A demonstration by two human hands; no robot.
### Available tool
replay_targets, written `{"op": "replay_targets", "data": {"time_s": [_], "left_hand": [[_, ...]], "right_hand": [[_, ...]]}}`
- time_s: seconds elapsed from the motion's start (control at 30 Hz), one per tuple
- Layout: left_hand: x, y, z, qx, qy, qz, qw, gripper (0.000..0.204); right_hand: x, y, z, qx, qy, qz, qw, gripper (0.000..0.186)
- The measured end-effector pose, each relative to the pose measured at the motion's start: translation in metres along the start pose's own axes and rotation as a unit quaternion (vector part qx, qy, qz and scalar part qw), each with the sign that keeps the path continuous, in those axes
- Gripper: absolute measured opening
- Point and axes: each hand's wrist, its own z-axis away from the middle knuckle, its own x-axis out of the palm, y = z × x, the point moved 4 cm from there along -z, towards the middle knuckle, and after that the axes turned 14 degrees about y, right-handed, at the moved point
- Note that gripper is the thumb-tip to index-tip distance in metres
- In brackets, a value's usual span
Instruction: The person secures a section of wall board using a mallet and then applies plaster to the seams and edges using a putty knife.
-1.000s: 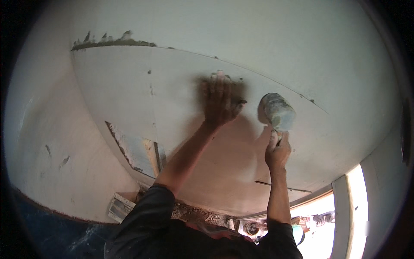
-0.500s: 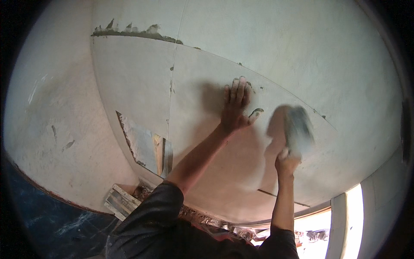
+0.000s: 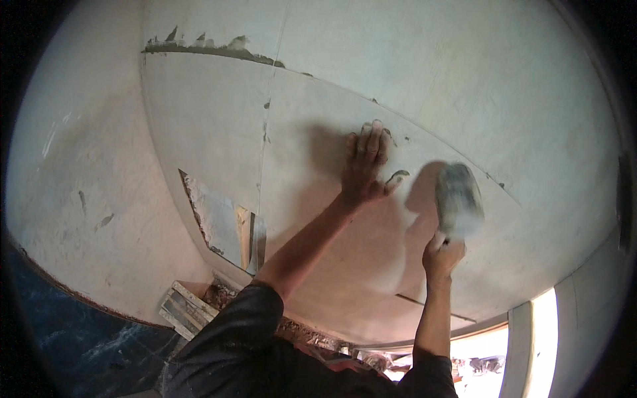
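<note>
My left hand (image 3: pixel 365 162) lies spread on a pale wall panel (image 3: pixel 312 96), fingertips just below a long seam, with small grey smears around fingers and thumb. My right hand (image 3: pixel 443 255) grips a mallet by its handle. The mallet's grey, dusty, rounded head (image 3: pixel 458 196) is motion-blurred and sits right of my left thumb, over the same panel; whether it touches the surface I cannot tell. Grey filler (image 3: pixel 219 52) runs ragged along the seam at upper left.
A cut opening (image 3: pixel 222 212) with pale wood inside is at left. Wooden slats (image 3: pixel 186 308) lie at lower left beside a dark blue marbled surface (image 3: pixel 93 338). A bright opening (image 3: pixel 544 338) with a pale post (image 3: pixel 519 351) and blurry objects beyond is at lower right.
The view has shifted, so panel, seam and both hands appear further right. The mallet head is lower and more blurred than a second ago; my left hand stays spread on the panel.
</note>
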Motion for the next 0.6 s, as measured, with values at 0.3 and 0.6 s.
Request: {"op": "replay_targets", "data": {"time_s": [0.3,0.6], "left_hand": [[-0.001,-0.003,-0.007,-0.008,-0.001,-0.006,1.0,0.097],[-0.002,-0.001,-0.004,-0.001,0.014,-0.011,1.0,0.092]], "right_hand": [[0.021,0.03,0.015,0.196,-0.092,0.023,0.976,0.026],[0.006,0.02,0.011,0.216,-0.036,-0.053,0.974,0.025]]}}
